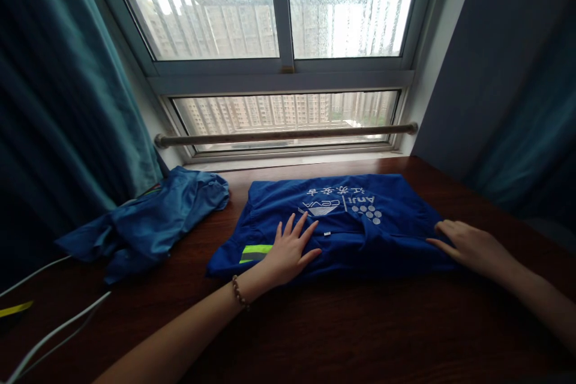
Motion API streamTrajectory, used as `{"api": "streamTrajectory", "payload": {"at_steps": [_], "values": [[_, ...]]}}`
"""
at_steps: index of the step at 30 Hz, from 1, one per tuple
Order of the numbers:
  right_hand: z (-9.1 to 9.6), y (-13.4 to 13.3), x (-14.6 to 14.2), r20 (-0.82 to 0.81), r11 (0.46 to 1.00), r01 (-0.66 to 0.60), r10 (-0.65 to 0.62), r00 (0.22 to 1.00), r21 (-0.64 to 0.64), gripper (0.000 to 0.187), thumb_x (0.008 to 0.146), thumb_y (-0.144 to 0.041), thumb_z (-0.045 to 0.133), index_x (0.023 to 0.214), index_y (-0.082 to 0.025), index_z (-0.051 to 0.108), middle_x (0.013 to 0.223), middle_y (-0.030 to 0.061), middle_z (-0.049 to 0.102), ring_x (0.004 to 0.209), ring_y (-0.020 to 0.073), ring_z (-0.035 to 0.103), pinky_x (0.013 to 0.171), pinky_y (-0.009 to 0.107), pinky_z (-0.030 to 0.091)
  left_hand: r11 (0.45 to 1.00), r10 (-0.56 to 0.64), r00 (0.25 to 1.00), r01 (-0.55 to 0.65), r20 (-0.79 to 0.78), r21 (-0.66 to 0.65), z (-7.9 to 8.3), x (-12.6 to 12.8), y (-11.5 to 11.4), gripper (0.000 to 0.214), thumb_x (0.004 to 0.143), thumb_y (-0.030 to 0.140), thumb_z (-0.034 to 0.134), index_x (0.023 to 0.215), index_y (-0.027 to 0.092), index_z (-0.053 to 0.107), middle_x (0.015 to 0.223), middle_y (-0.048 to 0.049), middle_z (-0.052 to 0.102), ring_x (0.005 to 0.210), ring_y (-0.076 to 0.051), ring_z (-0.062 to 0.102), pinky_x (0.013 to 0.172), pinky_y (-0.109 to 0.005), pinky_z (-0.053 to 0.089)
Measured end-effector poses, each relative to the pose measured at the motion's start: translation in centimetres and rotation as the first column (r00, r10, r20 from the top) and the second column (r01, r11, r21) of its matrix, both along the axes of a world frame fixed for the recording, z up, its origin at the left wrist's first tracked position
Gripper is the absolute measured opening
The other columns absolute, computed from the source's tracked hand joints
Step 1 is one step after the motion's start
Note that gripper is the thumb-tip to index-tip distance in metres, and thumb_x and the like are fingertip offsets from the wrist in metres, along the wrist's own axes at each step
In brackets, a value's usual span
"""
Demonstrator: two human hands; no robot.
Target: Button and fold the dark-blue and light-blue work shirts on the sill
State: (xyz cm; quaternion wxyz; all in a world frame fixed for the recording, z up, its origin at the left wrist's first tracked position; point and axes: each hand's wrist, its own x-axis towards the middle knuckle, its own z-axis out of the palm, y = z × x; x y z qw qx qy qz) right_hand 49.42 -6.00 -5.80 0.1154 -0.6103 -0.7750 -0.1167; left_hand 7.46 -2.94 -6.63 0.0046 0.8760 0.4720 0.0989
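A blue work jacket (342, 246) lies folded on the table in front of me, with white lettering and a logo upside down to me. A yellow-and-grey reflective strip (255, 253) shows near its left side, and a small white tag sits near its middle. My left hand (290, 252) rests flat on the jacket with fingers spread, a beaded bracelet at the wrist. At the jacket's right edge, my right hand (463, 243) has its fingers bent and thumb laid on the cloth, closed on that edge; its fingertips are partly hidden.
A crumpled blue cloth (166, 216) lies on the brown wooden table (382, 324) at the left. White cables (58, 330) and a yellow-and-black object (15, 310) are near the left edge. Beyond the table stands a window with a horizontal bar (288, 134), curtains on both sides.
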Motion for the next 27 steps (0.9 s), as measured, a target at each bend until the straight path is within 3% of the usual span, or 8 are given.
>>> {"api": "streamTrajectory", "payload": {"at_steps": [4, 7, 9, 12, 17, 21, 24, 27], "values": [[5.9, 0.2, -4.5, -0.038, 0.944, -0.309, 0.315, 0.948, 0.119, 0.033, 0.083, -0.041, 0.044, 0.105, -0.019, 0.054, 0.110, 0.0091, 0.056, 0.103, 0.0230, 0.051, 0.090, 0.037, 0.040, 0.994, 0.063, 0.998, -0.063, 0.005, 0.085, 0.4, 0.0, -0.6, 0.072, 0.080, 0.061, 0.025, 0.137, 0.017, 0.018, 0.145, -0.0119, 0.012, 0.132, -0.031, 0.007, 0.101, -0.054, 0.015], [8.1, 1.1, -9.2, -0.089, 0.844, -0.531, 0.536, 0.840, 0.071, 0.039, 0.085, -0.035, 0.043, 0.120, -0.020, 0.045, 0.124, 0.0071, 0.048, 0.118, 0.0211, 0.040, 0.099, 0.037, 0.034, 0.993, 0.072, 0.997, -0.069, -0.020, 0.095, 0.4, 0.0, -0.9, 0.081, 0.079, 0.065, 0.024, 0.136, 0.008, 0.020, 0.143, -0.0157, 0.013, 0.132, -0.027, 0.007, 0.105, -0.048, 0.014], [7.4, 2.1, -11.7, -0.131, 0.772, -0.635, 0.627, 0.768, -0.027, 0.046, 0.085, -0.036, 0.042, 0.128, -0.021, 0.038, 0.131, 0.0058, 0.041, 0.124, 0.0207, 0.032, 0.102, 0.038, 0.030, 0.995, 0.080, 0.996, -0.077, -0.045, 0.066, 0.2, -0.1, -1.0, 0.086, 0.077, 0.067, 0.022, 0.136, 0.005, 0.020, 0.143, -0.0172, 0.013, 0.132, -0.028, 0.007, 0.105, -0.046, 0.014], [3.8, 3.7, -13.7, -0.216, 0.714, -0.681, 0.648, 0.731, -0.162, 0.052, 0.086, -0.042, 0.039, 0.134, -0.022, 0.029, 0.138, 0.0053, 0.033, 0.127, 0.0210, 0.027, 0.104, 0.041, 0.026, 0.995, 0.096, 0.991, -0.098, -0.093, -0.016, -0.3, -0.5, -1.2, 0.094, 0.073, 0.071, 0.021, 0.136, 0.002, 0.017, 0.142, -0.0195, 0.016, 0.131, -0.030, 0.011, 0.104, -0.047, 0.015], [-0.9, 4.1, -14.0, -0.213, 0.747, -0.612, 0.574, 0.791, -0.258, 0.057, 0.086, -0.048, 0.035, 0.136, -0.024, 0.023, 0.141, 0.0041, 0.026, 0.130, 0.0225, 0.018, 0.105, 0.044, 0.019, 0.994, 0.081, 0.987, -0.089, -0.136, -0.056, -0.6, -0.9, -1.4, 0.099, 0.069, 0.075, 0.021, 0.136, 0.002, 0.015, 0.142, -0.0196, 0.013, 0.131, -0.032, 0.010, 0.104, -0.048, 0.013], [-0.9, 2.8, -14.3, -0.184, 0.778, -0.562, 0.531, 0.827, -0.280, 0.057, 0.087, -0.049, 0.031, 0.137, -0.025, 0.021, 0.142, 0.0026, 0.022, 0.130, 0.0230, 0.018, 0.105, 0.044, 0.019, 0.998, 0.028, 0.990, -0.036, -0.140, -0.056, -0.5, -1.5, -1.0, 0.096, 0.070, 0.074, 0.022, 0.137, 0.005, 0.014, 0.143, -0.0188, 0.012, 0.131, -0.032, 0.009, 0.103, -0.048, 0.012], [-0.2, 0.8, -14.6, -0.152, 0.808, -0.517, 0.495, 0.856, -0.282, 0.059, 0.086, -0.051, 0.030, 0.137, -0.023, 0.021, 0.141, 0.0051, 0.025, 0.127, 0.0258, 0.024, 0.102, 0.044, 0.024, 0.994, -0.105, 0.985, 0.100, -0.141, -0.038, -0.3, -2.4, 0.1, 0.093, 0.070, 0.073, 0.028, 0.138, 0.013, 0.012, 0.143, -0.0157, 0.014, 0.131, -0.030, 0.011, 0.103, -0.048, 0.013], [1.1, -1.7, -15.1, -0.082, 0.812, -0.509, 0.508, 0.857, -0.286, 0.073, 0.078, -0.060, 0.038, 0.136, -0.018, 0.025, 0.137, 0.0118, 0.033, 0.118, 0.0311, 0.035, 0.094, 0.046, 0.033, 0.984, -0.136, 0.980, 0.151, -0.148, 0.096, -0.1, -3.1, 1.3, 0.093, 0.064, 0.071, 0.043, 0.138, 0.022, 0.016, 0.144, -0.0126, 0.013, 0.132, -0.032, 0.006, 0.101, -0.055, 0.009]]}}
